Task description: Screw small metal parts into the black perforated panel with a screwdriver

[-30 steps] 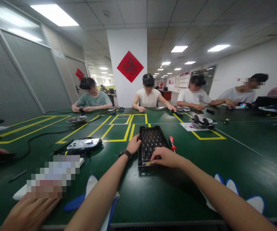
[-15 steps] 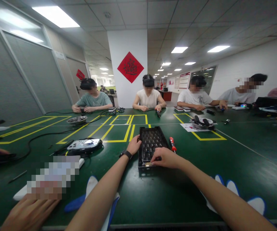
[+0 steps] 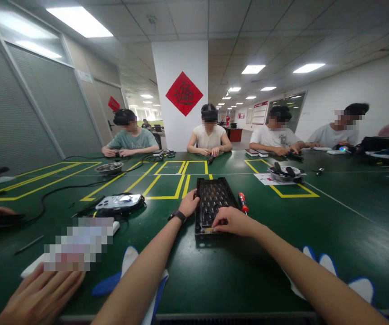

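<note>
Black tray (image 3: 215, 194) is just left of the red screwdriver (image 3: 243, 202), yellowish piece (image 3: 209, 230) already inside, can't tell if it's seated or what's left. Left hand (image 3: 189, 204) touches the rim, right hand's (image 3: 232, 221) fingertips nearly together; can't tell if either's gripping.

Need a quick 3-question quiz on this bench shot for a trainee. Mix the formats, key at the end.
1. Multiple choice: what lies just right of the black tray?
A) a metal bowl
B) a red-handled screwdriver
C) a phone
2. True or false: the left hand is at the tray's left side.
3. Fill in "near" or "far": the right hand has its fingers at the tray's ____ end, as seen by the wearer.

Key: 1 B; 2 true; 3 near.
</note>
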### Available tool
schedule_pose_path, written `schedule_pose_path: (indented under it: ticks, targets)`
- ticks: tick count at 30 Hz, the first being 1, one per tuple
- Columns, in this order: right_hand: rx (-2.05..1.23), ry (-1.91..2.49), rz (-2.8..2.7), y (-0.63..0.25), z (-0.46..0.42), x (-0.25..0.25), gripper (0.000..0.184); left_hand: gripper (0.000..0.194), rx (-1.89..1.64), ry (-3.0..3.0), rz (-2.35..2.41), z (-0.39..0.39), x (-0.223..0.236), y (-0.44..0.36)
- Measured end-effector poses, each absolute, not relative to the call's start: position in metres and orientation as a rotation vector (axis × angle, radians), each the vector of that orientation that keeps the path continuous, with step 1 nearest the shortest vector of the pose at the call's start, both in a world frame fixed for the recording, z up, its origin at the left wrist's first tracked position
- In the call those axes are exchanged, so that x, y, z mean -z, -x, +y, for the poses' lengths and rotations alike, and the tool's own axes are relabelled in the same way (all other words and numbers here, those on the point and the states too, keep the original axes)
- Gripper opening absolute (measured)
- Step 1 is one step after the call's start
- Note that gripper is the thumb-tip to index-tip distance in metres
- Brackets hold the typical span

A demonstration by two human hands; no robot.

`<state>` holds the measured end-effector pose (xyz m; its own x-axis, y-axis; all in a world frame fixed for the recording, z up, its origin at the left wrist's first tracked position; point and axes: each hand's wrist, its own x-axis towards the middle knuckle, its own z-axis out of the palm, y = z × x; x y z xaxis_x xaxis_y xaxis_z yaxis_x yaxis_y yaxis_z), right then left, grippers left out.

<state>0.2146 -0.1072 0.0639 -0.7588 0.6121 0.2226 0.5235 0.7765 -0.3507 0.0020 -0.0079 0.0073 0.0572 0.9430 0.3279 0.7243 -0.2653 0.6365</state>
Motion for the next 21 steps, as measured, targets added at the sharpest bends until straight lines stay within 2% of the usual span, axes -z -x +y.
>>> schedule_pose_path:
  ticks: [14, 21]
  targets:
    - [-0.243, 0.845, -2.677, -0.210, -0.115, -0.070, 0.024, 0.050, -1.125, -2.046, 1.549, 0.001, 0.002, 0.001]
    - [-0.278, 0.861, -2.621, -0.212, -0.113, -0.069, 0.023, 0.050, -1.140, -2.042, 1.538, 0.004, 0.004, 0.000]
